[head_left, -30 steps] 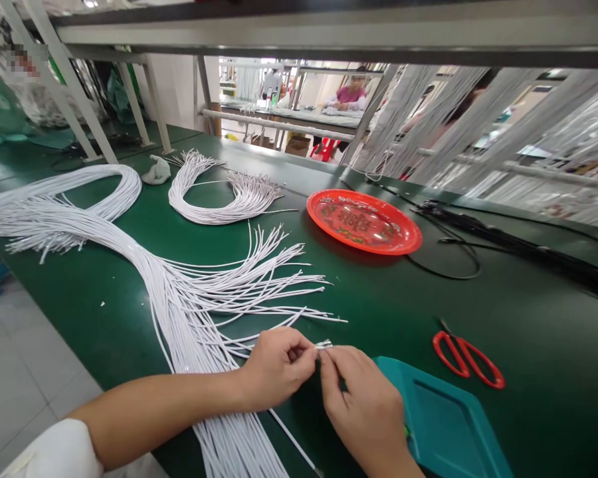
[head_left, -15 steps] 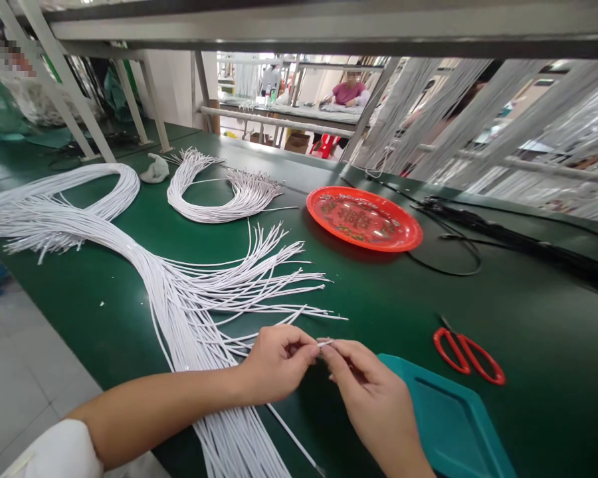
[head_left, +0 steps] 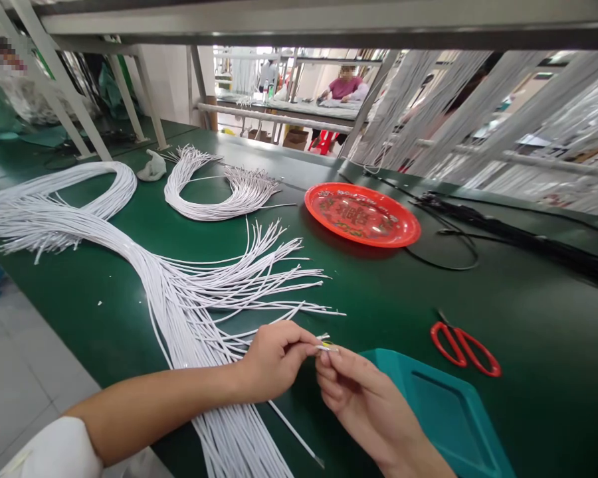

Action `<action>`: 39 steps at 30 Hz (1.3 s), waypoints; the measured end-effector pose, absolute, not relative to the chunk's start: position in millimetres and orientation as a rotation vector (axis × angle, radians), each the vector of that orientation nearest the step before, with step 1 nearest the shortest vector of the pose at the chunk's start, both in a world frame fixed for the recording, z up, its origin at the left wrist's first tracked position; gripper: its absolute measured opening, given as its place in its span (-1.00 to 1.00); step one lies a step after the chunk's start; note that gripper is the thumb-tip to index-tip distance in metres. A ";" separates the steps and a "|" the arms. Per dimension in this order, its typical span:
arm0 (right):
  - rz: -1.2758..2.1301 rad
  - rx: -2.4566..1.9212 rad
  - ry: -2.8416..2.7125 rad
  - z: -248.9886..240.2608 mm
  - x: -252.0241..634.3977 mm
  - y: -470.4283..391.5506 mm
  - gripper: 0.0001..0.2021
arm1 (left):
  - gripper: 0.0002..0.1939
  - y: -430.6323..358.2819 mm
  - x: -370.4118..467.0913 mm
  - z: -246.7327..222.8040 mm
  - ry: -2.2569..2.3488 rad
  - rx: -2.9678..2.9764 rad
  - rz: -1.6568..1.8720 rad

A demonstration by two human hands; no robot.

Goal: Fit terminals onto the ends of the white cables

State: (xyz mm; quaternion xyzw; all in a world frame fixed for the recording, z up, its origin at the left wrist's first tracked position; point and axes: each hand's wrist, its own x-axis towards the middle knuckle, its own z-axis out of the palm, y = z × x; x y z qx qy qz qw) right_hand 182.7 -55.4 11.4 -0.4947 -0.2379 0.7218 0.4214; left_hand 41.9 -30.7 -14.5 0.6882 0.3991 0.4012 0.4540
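Between my two hands is the end of a thin white cable (head_left: 325,347), with a bit of yellow and fine strands showing at its tip. My left hand (head_left: 275,362) pinches the cable just behind that tip. The thumb and forefinger of my right hand (head_left: 361,395) close on the end itself, its other fingers curled below. A large bundle of white cables (head_left: 179,318) lies under my left forearm, its loose ends fanned out to the right. Another cable (head_left: 299,435) sticks out below my hands with a frayed end.
A teal plastic tray (head_left: 443,405) sits by my right wrist, with red-handled scissors (head_left: 466,348) beyond it. Farther back are a red oval plate (head_left: 362,216), a curved cable bundle (head_left: 204,209) and black cables (head_left: 518,236). A metal shelf beam (head_left: 299,30) crosses overhead. A person sits at a far table.
My right hand has turned and its fingers have shifted at the cable's end, so the tip with its yellow bit now shows. My left hand keeps nearly the same place.
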 end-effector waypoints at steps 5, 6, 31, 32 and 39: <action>1.749 -1.329 -0.600 12.4 181.7 -58.8 -0.73 | -0.82 -29.1 43.2 -13.6 1.028 1.600 0.916; 1.668 -1.386 -0.649 12.8 183.4 -59.3 -0.71 | -0.82 -28.9 43.4 -13.2 1.042 1.581 0.905; -0.319 -1.643 -2.459 -0.8 230.3 -55.2 -0.77 | -0.54 -22.6 46.3 -31.5 0.933 1.254 0.661; -0.294 -1.674 -2.507 -0.8 230.5 -53.5 -0.79 | -0.52 -22.7 45.7 -31.4 0.923 1.282 0.648; -0.203 -1.824 -2.648 11.6 221.8 -45.6 -0.88 | -0.53 -18.5 46.7 -31.9 0.967 1.257 0.552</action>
